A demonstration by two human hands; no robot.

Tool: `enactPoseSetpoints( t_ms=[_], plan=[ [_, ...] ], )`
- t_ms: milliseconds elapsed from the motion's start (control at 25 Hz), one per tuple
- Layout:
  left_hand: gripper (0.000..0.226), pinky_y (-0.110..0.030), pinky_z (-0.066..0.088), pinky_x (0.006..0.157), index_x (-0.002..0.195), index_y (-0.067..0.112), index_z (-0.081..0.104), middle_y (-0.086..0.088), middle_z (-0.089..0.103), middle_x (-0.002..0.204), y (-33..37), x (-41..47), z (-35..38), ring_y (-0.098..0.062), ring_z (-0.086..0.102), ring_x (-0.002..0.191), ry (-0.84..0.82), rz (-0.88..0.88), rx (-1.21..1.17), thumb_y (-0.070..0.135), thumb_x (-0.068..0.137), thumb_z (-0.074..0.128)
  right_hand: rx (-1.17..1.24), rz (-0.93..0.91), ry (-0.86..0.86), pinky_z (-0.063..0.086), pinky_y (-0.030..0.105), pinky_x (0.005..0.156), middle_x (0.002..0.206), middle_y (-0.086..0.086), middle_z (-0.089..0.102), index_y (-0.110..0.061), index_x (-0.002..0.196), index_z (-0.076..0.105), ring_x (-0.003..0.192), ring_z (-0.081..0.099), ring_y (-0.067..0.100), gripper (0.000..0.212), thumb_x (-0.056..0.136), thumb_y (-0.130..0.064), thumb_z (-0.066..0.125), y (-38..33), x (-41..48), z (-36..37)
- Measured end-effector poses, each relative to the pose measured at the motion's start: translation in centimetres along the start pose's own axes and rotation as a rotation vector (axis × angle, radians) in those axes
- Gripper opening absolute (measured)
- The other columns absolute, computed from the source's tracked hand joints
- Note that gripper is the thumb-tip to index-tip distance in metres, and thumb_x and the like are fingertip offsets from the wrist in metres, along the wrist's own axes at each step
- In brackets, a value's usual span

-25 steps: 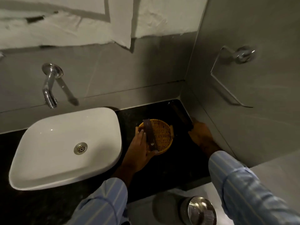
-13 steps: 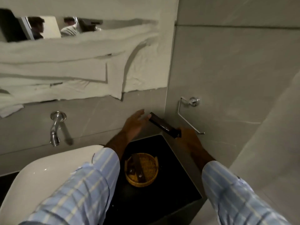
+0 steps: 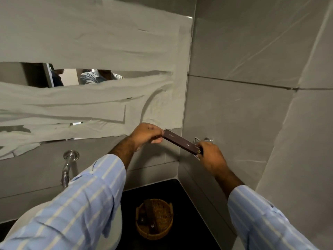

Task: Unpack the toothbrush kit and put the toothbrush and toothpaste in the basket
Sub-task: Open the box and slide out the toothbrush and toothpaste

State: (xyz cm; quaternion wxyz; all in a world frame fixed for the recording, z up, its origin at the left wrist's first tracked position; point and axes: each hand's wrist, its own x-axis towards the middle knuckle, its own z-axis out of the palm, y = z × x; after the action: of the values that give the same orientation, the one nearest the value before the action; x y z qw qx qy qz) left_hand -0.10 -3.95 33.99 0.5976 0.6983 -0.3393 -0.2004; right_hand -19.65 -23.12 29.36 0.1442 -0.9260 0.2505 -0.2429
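**A:** Where do I stand with the kit?

**B:** I have the slim dark-brown cardboard toothbrush box (image 3: pixel 182 141) raised at chest height in front of the grey tiled wall (image 3: pixel 243 109). My left hand (image 3: pixel 146 134) is pinched on its upper end at 10 o'clock, my right hand (image 3: pixel 210 156) clamped around the lower end at 4 o'clock. I judge the right steadies the box while the left works the end flap open.

**A:** And the basket?

**B:** The round woven wicker basket (image 3: pixel 162 230) sits on the black stone bench (image 3: pixel 194 213) at 6 o'clock below my hands, well apart from the box. Two more dark boxes (image 3: pixel 148 216) lie in it, leaning on its left side; nothing unpacked is in there yet.

**A:** What has changed?

**B:** Half a second ago my left hand was open, only reaching for the box; now it grips the end. The view has also tilted up, so the paper-covered mirror (image 3: pixel 90 78) fills more of it.
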Motion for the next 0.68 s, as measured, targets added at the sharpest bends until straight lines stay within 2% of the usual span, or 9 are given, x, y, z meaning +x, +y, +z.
enactPoseSetpoints(
  t_ms=[80, 200, 280, 360, 480, 560, 600, 640, 680],
  plan=[
    [0.025, -0.041, 0.061, 0.083, 0.093, -0.015, 0.069, -0.025, 0.071, 0.089, 1.3, 0.0, -0.3, -0.029, 0.072, 0.078, -0.008, -0.008, 0.001, 0.006, 0.080, 0.068, -0.007, -0.032, 0.036, 0.053, 0.034, 0.091, 0.115, 0.007, 0.065, -0.021, 0.118, 0.062, 0.102, 0.062, 0.024, 0.035, 0.084, -0.013, 0.069, -0.6, -0.1, -1.0],
    [0.014, -0.027, 0.063, 0.069, 0.086, -0.001, 0.077, -0.018, 0.076, 0.086, 3.0, -0.3, -0.4, -0.021, 0.077, 0.073, 0.012, 0.012, 0.116, 0.009, 0.082, 0.068, -0.009, -0.079, 0.066, 0.050, 0.032, 0.091, 0.115, 0.006, 0.067, -0.019, 0.120, 0.064, 0.103, 0.062, 0.024, 0.037, 0.084, -0.014, 0.069, -1.2, 0.1, -2.1],
    [0.013, -0.029, 0.063, 0.068, 0.089, 0.005, 0.076, -0.014, 0.077, 0.088, 3.9, -0.4, -0.2, -0.021, 0.078, 0.072, 0.075, 0.063, 0.196, 0.011, 0.086, 0.065, -0.004, -0.090, 0.075, 0.049, 0.030, 0.090, 0.115, 0.006, 0.068, -0.018, 0.121, 0.064, 0.103, 0.063, 0.024, 0.037, 0.084, -0.014, 0.070, -1.5, 0.2, -2.7],
    [0.017, -0.032, 0.063, 0.070, 0.099, 0.005, 0.074, -0.014, 0.076, 0.094, 4.7, -0.4, 0.1, -0.024, 0.078, 0.076, 0.117, 0.085, 0.132, 0.014, 0.090, 0.062, 0.017, -0.093, 0.076, 0.049, 0.028, 0.090, 0.114, 0.006, 0.069, -0.017, 0.121, 0.065, 0.102, 0.064, 0.023, 0.038, 0.084, -0.014, 0.071, -1.7, 0.4, -3.2],
    [0.017, -0.034, 0.063, 0.073, 0.098, 0.003, 0.074, -0.019, 0.075, 0.098, 5.3, -0.5, 0.4, -0.027, 0.078, 0.082, 0.067, 0.103, 0.007, 0.014, 0.087, 0.068, 0.064, -0.097, 0.099, 0.047, 0.023, 0.088, 0.113, 0.006, 0.070, -0.017, 0.118, 0.066, 0.102, 0.065, 0.023, 0.036, 0.082, -0.015, 0.074, -1.8, 0.5, -3.5],
    [0.014, -0.036, 0.063, 0.077, 0.097, 0.001, 0.075, -0.021, 0.075, 0.100, 5.1, -0.4, 0.6, -0.028, 0.078, 0.085, 0.079, 0.114, 0.015, 0.009, 0.085, 0.074, 0.158, 0.026, 0.137, 0.050, 0.018, 0.081, 0.116, 0.007, 0.067, -0.013, 0.124, 0.062, 0.099, 0.066, 0.023, 0.044, 0.082, -0.021, 0.076, -2.1, 0.4, -3.4],
    [0.014, -0.038, 0.063, 0.079, 0.097, 0.001, 0.075, -0.021, 0.074, 0.100, 4.9, -0.5, 0.7, -0.028, 0.078, 0.085, 0.104, 0.110, 0.010, 0.008, 0.084, 0.075, 0.266, 0.162, 0.125, 0.054, 0.013, 0.071, 0.117, 0.009, 0.064, -0.009, 0.128, 0.057, 0.090, 0.066, 0.021, 0.054, 0.082, -0.029, 0.077, -2.5, 0.2, -3.2],
    [0.014, -0.038, 0.063, 0.080, 0.096, 0.001, 0.075, -0.022, 0.075, 0.100, 4.6, -0.5, 0.8, -0.028, 0.078, 0.084, 0.139, 0.102, -0.002, 0.007, 0.083, 0.076, 0.464, 0.332, 0.059, 0.054, 0.010, 0.057, 0.116, 0.012, 0.061, -0.006, 0.131, 0.052, 0.081, 0.065, 0.018, 0.064, 0.081, -0.037, 0.077, -2.9, 0.1, -2.9],
    [0.014, -0.036, 0.063, 0.078, 0.096, 0.001, 0.075, -0.022, 0.075, 0.100, 4.3, -0.6, 0.9, -0.028, 0.078, 0.082, 0.172, 0.098, -0.025, 0.007, 0.083, 0.076, 0.761, 0.508, -0.064, 0.057, 0.014, 0.050, 0.116, 0.016, 0.059, -0.005, 0.133, 0.049, 0.079, 0.066, 0.019, 0.070, 0.080, -0.042, 0.076, -3.4, 0.1, -2.8]
  ],
)
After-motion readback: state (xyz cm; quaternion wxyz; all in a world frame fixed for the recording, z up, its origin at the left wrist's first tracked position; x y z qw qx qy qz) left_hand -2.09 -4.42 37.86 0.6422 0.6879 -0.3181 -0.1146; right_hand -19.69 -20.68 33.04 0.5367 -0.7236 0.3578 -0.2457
